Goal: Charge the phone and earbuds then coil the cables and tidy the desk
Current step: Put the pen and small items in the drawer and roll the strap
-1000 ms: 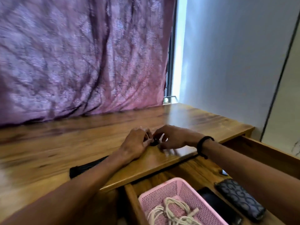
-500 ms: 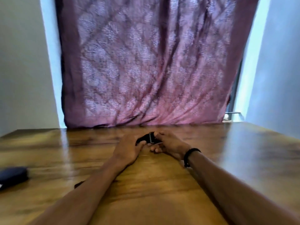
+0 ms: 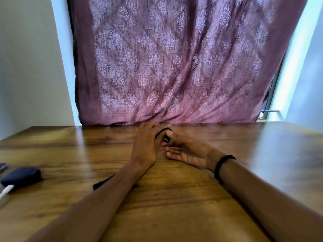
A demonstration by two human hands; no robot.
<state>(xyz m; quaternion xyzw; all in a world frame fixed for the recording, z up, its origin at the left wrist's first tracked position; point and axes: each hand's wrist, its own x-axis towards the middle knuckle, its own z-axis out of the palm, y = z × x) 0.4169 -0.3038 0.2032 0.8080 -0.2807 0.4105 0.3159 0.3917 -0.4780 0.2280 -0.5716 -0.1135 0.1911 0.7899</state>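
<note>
Item: black cable (image 3: 161,132), mid-tabletop. Since a moment ago we have looped it over our left hand (image 3: 146,145); right hand (image 3: 185,151) pinches its end. Coiling underway.

black cable (image 3: 162,132) mostly hidden by hands, phone (image 3: 2,167) cut off

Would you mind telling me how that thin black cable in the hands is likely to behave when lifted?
The black cable bends over the left hand, so it probably hangs limp. It looks thin, so likely light. Its stiffer plug end, by the right hand, may swing.
</note>
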